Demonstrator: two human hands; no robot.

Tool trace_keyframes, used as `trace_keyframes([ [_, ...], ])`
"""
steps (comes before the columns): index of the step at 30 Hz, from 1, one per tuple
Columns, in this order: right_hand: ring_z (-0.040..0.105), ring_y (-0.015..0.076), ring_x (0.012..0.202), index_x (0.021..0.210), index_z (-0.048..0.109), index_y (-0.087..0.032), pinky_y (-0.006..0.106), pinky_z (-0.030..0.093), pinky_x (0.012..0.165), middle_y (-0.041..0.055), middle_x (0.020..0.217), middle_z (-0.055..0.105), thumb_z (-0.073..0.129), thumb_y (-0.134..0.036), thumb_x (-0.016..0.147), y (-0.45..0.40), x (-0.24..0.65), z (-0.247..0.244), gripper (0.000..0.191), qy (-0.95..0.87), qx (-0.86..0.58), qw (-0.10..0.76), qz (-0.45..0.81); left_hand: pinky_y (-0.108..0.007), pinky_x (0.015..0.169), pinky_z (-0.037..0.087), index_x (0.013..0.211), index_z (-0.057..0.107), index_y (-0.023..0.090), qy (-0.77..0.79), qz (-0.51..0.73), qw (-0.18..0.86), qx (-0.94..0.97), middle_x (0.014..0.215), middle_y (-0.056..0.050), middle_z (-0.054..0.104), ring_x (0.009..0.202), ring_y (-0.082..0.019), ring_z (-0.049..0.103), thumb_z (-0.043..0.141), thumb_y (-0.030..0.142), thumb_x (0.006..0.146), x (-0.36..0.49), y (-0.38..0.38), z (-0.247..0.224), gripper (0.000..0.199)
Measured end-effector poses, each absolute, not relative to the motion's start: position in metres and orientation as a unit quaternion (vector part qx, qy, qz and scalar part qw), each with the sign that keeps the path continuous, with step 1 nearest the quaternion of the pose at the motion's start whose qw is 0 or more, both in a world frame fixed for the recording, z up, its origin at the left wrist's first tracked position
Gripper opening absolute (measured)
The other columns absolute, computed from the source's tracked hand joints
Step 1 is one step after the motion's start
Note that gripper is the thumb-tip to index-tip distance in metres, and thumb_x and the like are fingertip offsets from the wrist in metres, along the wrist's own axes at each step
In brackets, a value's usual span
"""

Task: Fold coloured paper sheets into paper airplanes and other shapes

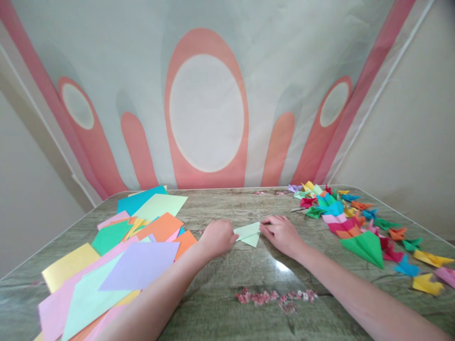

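A pale green folded piece of paper (pixel 250 232) lies low over the middle of the table, between my two hands. It has slanted edges and one corner pointing towards me. My left hand (pixel 218 237) is closed, with thumb and finger at the paper's left corner. At the opposite edge, my right hand (pixel 280 234) pinches the paper, its fingers bent and close together. The fingertips partly cover both ends of the paper.
Loose coloured sheets, among them a purple sheet (pixel 140 265) and an orange sheet (pixel 161 227), are spread on the left. Several folded paper shapes, including a green paper plane (pixel 364 247), crowd the right. The wood-patterned table (pixel 213 293) meets a printed backdrop (pixel 209 180).
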State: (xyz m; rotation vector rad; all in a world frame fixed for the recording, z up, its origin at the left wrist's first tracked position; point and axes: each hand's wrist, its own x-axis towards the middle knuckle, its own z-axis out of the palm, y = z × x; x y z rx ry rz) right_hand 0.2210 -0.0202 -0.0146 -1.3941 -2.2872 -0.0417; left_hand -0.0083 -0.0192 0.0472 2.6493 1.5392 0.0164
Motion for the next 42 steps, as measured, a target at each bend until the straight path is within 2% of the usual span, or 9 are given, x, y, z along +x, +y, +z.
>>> trace_keyframes([
  [3, 0.057, 0.0179, 0.088, 0.084, 0.071, -0.025, 0.033, 0.04, 0.079, 0.0037, 0.093, 0.065, 0.048, -0.033, 0.088, -0.015, 0.223, -0.023, 0.025, -0.811, -0.511, 0.284, 0.026, -0.029, 0.072, 0.043, 0.08, 0.065, 0.019, 0.537, 0.077, 0.099, 0.835, 0.089, -0.007, 0.063, 0.084, -0.021, 0.059, 0.055, 0.043, 0.077, -0.01, -0.011, 0.036, 0.026],
  [6, 0.057, 0.0184, 0.087, 0.084, 0.071, -0.024, 0.034, 0.042, 0.079, 0.0043, 0.092, 0.065, 0.054, -0.034, 0.084, -0.013, 0.224, -0.026, 0.02, -0.796, -0.514, 0.315, 0.061, -0.027, 0.073, 0.043, 0.086, 0.061, 0.018, 0.533, 0.124, 0.109, 0.83, 0.091, -0.006, 0.061, 0.088, -0.021, 0.058, 0.064, 0.041, 0.068, -0.009, -0.008, 0.025, 0.03],
  [13, 0.058, 0.0191, 0.088, 0.092, 0.069, -0.022, 0.033, 0.043, 0.08, 0.0052, 0.092, 0.065, 0.061, -0.033, 0.079, -0.012, 0.224, -0.022, 0.019, -0.784, -0.512, 0.332, 0.114, -0.024, 0.06, 0.038, 0.095, 0.058, 0.02, 0.556, 0.124, 0.196, 0.798, 0.085, -0.001, 0.061, 0.077, -0.018, 0.058, 0.071, 0.04, 0.057, -0.01, -0.005, 0.015, 0.045],
  [16, 0.057, 0.0199, 0.091, 0.095, 0.068, -0.022, 0.034, 0.042, 0.081, 0.006, 0.094, 0.064, 0.062, -0.034, 0.078, -0.012, 0.224, -0.022, 0.021, -0.785, -0.509, 0.332, 0.122, -0.023, 0.055, 0.035, 0.09, 0.06, 0.02, 0.56, 0.106, 0.23, 0.789, 0.077, 0.001, 0.061, 0.07, -0.016, 0.057, 0.072, 0.042, 0.054, -0.012, -0.001, 0.014, 0.044],
  [21, 0.056, 0.0213, 0.094, 0.098, 0.067, -0.022, 0.036, 0.041, 0.083, 0.0069, 0.098, 0.063, 0.062, -0.037, 0.077, -0.012, 0.225, -0.022, 0.026, -0.798, -0.494, 0.321, 0.128, -0.022, 0.055, 0.035, 0.08, 0.06, 0.019, 0.551, 0.112, 0.233, 0.794, 0.076, 0.001, 0.061, 0.07, -0.016, 0.056, 0.075, 0.045, 0.048, -0.012, 0.001, 0.012, 0.043],
  [26, 0.056, 0.0226, 0.095, 0.104, 0.064, -0.022, 0.038, 0.041, 0.084, 0.0077, 0.101, 0.063, 0.064, -0.038, 0.075, -0.013, 0.225, -0.021, 0.033, -0.81, -0.478, 0.315, 0.126, -0.022, 0.054, 0.034, 0.077, 0.058, 0.019, 0.544, 0.113, 0.237, 0.797, 0.075, 0.002, 0.06, 0.068, -0.015, 0.055, 0.076, 0.042, 0.048, -0.011, 0.0, 0.012, 0.042],
  [34, 0.058, 0.0216, 0.093, 0.118, 0.054, -0.022, 0.039, 0.041, 0.085, 0.0061, 0.098, 0.065, 0.066, -0.035, 0.073, -0.014, 0.225, -0.024, 0.049, -0.794, -0.473, 0.345, 0.167, -0.021, 0.052, 0.035, 0.094, 0.054, 0.017, 0.516, 0.145, 0.314, 0.783, 0.069, 0.005, 0.057, 0.062, -0.013, 0.055, 0.076, 0.031, 0.049, -0.01, 0.003, 0.007, 0.052],
  [42, 0.059, 0.0171, 0.086, 0.121, 0.051, -0.022, 0.033, 0.047, 0.081, 0.0033, 0.095, 0.062, 0.063, -0.032, 0.074, -0.017, 0.223, -0.022, 0.05, -0.748, -0.461, 0.4, 0.259, -0.02, 0.053, 0.038, 0.087, 0.06, 0.016, 0.481, 0.172, 0.361, 0.78, 0.065, 0.005, 0.057, 0.059, -0.011, 0.054, 0.067, 0.025, 0.059, -0.009, 0.002, 0.013, 0.031],
])
